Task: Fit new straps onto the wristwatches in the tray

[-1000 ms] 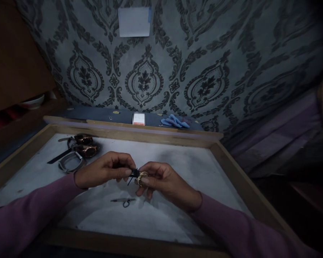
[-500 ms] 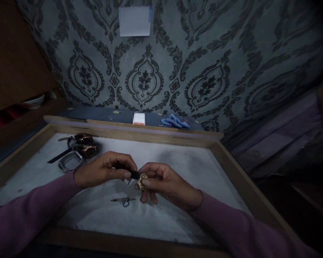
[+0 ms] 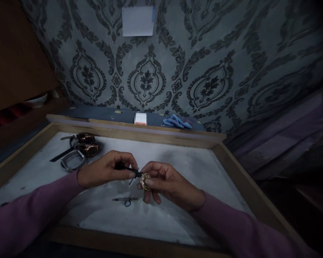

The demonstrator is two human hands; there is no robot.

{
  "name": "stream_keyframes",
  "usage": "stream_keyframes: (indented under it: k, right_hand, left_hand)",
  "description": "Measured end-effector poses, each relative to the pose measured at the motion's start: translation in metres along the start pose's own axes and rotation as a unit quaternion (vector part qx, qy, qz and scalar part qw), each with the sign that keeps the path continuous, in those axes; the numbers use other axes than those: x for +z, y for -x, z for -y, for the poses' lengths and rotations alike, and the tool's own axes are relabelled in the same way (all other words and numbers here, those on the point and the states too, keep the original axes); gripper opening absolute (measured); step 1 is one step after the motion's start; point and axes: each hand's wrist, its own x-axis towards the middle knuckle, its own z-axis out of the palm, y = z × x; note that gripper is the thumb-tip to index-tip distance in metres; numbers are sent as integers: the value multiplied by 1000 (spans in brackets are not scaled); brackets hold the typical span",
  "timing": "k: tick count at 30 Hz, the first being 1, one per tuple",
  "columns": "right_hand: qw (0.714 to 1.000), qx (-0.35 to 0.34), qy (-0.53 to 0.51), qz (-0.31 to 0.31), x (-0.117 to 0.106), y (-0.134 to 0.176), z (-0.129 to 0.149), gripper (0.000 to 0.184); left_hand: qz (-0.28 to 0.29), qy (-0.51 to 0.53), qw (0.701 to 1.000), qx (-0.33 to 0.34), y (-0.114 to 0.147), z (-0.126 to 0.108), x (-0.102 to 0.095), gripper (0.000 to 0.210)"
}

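At the left, a shallow wooden tray [image 3: 18, 152] runs its raised side wall away toward the ledge; inside, near that far corner, two shiny brown pieces [image 3: 89, 149], a black strip [image 3: 61, 155] and a looped grey band [image 3: 65, 165] lie grouped. To their right, the left hand [image 3: 109, 169] pinches a black strap [image 3: 137, 174] between thumb and fingers, above the tray's middle. Below it lies a thin dark tool [image 3: 125, 199] with a loop. Beyond the far rim, the print on a small white card [image 3: 140, 119] is pixelated past reading. The right hand [image 3: 168, 182] grips a round gold piece [image 3: 144, 182] under its thumb, against the strap's end. A blue cloth [image 3: 177, 122] lies beyond the rim; white surface stretches rightward to the side wall.
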Motion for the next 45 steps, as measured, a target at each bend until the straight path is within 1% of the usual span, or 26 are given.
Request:
stream_keyframes:
  k: [5, 11, 15, 20, 23, 31, 34, 38, 42, 45]
  right_hand:
    - [1000, 4, 27, 3, 1, 0, -2, 23]
    - [999, 12, 52, -1, 3, 1, -1, 22]
    - [999, 3, 49, -4, 1, 0, -2, 22]
    - [998, -10, 54, -15, 0, 0, -3, 22]
    - [998, -15, 66, -18, 2, 0, -3, 22]
    - [995, -36, 83, -43, 3, 1, -4, 19]
    - [994, -37, 88, -56, 4, 1, -4, 19]
    - [993, -29, 94, -62, 5, 2, -4, 21]
    - [992, -30, 98, -68, 6, 2, -4, 23]
    - [992, -34, 101, -68, 5, 2, -5, 22]
  left_hand:
    - [12, 25, 999, -17, -1, 0, 6, 13]
    - [24, 32, 999, -36, -2, -1, 8, 14]
    - [13, 53, 998, -42, -2, -1, 6, 13]
    - [-14, 84, 994, -62, -1, -1, 4, 18]
    - [-16, 97, 993, -70, -1, -2, 5, 18]
    - [-40, 83, 995, -43, 0, -6, 14, 12]
    - [-57, 62, 996, -36, 1, -7, 17, 9]
    - [-73, 36, 996, -20, 1, -6, 21, 4]
    - [-81, 38, 996, -8, 1, -4, 24, 3]
    - [-86, 37, 996, -12, 2, -4, 25, 2]
